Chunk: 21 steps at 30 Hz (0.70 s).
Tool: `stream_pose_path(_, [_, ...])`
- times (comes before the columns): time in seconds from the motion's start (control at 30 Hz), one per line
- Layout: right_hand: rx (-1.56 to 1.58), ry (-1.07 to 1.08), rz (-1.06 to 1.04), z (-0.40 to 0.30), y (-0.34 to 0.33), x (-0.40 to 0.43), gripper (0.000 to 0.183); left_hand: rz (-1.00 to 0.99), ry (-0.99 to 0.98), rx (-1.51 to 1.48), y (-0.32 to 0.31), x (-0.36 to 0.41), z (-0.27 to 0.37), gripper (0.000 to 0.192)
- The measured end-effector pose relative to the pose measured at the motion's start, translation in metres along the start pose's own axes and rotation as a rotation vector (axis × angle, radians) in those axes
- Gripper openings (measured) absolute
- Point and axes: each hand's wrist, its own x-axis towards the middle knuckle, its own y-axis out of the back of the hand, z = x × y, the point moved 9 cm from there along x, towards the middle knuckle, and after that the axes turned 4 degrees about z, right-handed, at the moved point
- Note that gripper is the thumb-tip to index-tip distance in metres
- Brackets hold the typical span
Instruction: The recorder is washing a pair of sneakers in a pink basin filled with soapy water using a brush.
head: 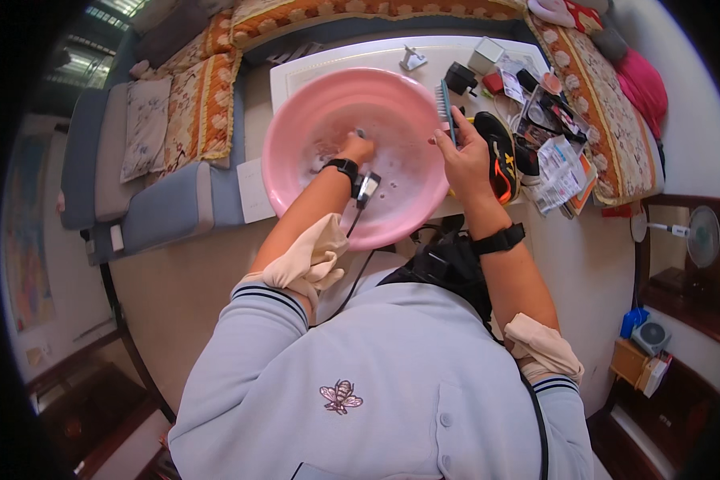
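A large pink plastic basin (283,198) holds sudsy water, on a white table (288,73). My left hand (359,148) is in the basin at the water, its fingers closed around something small and dark that is mostly hidden. A wrist strap carries a small device (368,189) with a cable beside that wrist. Over the basin's right rim, my right hand (465,153) holds up a scrub brush (444,105) with a teal back and pale bristles pointing left. Just right of this hand, a black shoe (497,150) with orange and yellow parts lies next to the basin.
Beyond the basin stand a white stand (412,58), a black box with a crank (461,78) and a clear square container (486,56). Plastic packets (555,174), papers and small items crowd the table's right side. Sofas with patterned covers (198,108) surround the table.
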Motion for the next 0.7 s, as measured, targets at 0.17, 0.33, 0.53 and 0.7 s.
stream_pose_path(0.17, [-0.004,-0.068,0.112,0.006,0.023,0.001,0.05,-0.106,-0.203,0.61,-0.02,0.012,-0.004,0.023])
stream_pose_path(0.33, [-0.014,-0.01,0.125,0.002,0.023,0.008,0.051,-0.074,-0.238,0.895,-0.017,0.013,-0.013,0.023])
stream_pose_path(0.53, [-0.01,-0.015,0.076,0.006,0.012,0.011,0.052,-0.043,-0.246,0.897,-0.016,0.026,-0.015,0.024])
stream_pose_path(0.7, [-0.138,0.01,-0.073,0.0,-0.006,0.007,0.049,-0.005,-0.25,0.705,0.001,0.03,0.009,0.025])
